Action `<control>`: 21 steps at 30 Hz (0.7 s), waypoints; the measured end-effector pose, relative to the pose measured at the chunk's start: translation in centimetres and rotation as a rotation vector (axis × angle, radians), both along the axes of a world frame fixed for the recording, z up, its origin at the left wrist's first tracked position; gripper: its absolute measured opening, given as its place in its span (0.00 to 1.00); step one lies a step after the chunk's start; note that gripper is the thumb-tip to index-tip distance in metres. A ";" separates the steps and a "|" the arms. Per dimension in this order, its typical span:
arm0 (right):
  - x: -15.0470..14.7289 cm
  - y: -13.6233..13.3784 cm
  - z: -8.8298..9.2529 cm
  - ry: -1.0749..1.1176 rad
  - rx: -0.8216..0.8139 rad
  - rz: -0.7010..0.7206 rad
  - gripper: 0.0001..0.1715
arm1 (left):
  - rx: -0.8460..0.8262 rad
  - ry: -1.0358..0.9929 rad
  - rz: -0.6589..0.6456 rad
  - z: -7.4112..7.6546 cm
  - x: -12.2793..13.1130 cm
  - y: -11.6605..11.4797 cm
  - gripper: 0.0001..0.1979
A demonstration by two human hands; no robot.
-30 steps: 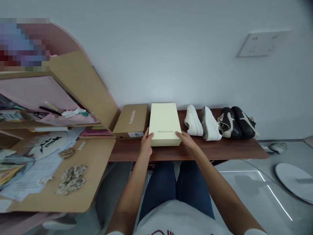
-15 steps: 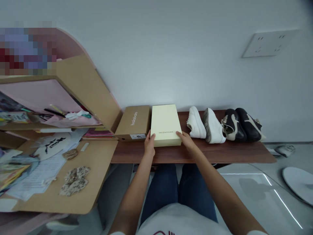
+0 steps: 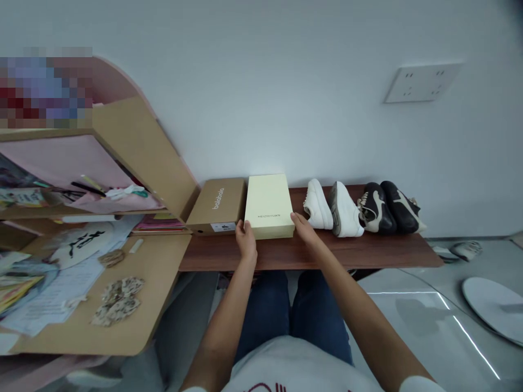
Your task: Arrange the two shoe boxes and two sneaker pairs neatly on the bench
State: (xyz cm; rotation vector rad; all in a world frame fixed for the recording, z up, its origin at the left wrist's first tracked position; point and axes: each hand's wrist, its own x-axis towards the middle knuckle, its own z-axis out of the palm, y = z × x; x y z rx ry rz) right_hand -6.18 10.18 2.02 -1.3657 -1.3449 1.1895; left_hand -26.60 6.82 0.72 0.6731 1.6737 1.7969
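Left hand (image 3: 246, 239) and right hand (image 3: 303, 227) hold box (image 3: 268, 204), apparently lettered MEIZHIYUAN.

On the counter (image 3: 310, 256), set against the wall, a shoebox (image 3: 268, 206) lies lengthwise with a second box (image 3: 216, 206) just beside it on the left. To its right stands a pair of shoes (image 3: 333, 207), then another pair (image 3: 388, 209) farther right. The left hand (image 3: 246, 241) and right hand (image 3: 304, 230) rest at the shoebox's near corners. A desk (image 3: 155, 283) stands left of the counter.

"MEIZHIYUAN" on yellow box (image 3: 268, 204), "balabala" on brown box (image 3: 218, 206)
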 end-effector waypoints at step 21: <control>20.6 -3.6 -1.0 -0.250 0.049 -0.424 0.32 | 0.014 0.112 -0.514 0.4 18.2 -0.1 0.38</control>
